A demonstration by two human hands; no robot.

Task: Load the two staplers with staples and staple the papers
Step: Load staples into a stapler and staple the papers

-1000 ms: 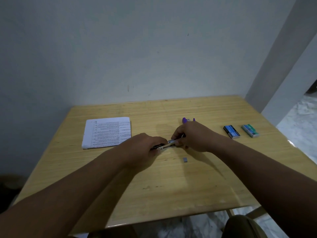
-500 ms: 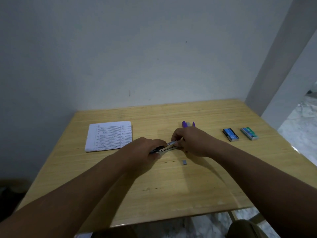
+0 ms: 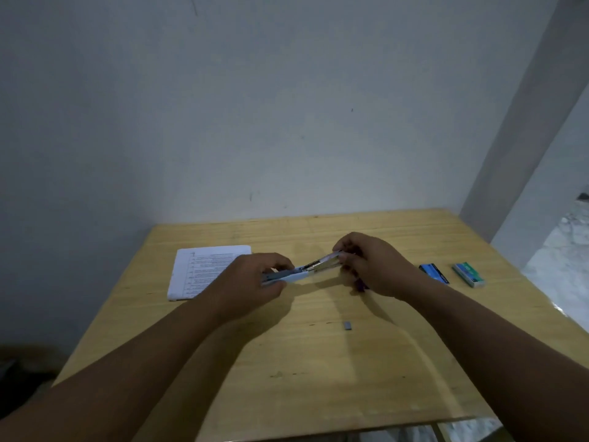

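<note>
While my left hand (image 3: 255,279) grips the stapler (image 3: 306,270) by its base and my right hand (image 3: 373,263) pinches its raised top end, it hangs just above the table (image 3: 318,378), between the papers (image 3: 197,269) and the two boxes (image 3: 434,273). Its long axis runs left to right, the right end tilted up and away. I judge the risk is here: a slack pinch could let the sprung top snap shut and scatter staples, like the loose strip (image 3: 347,325) lying nearer me.
</note>
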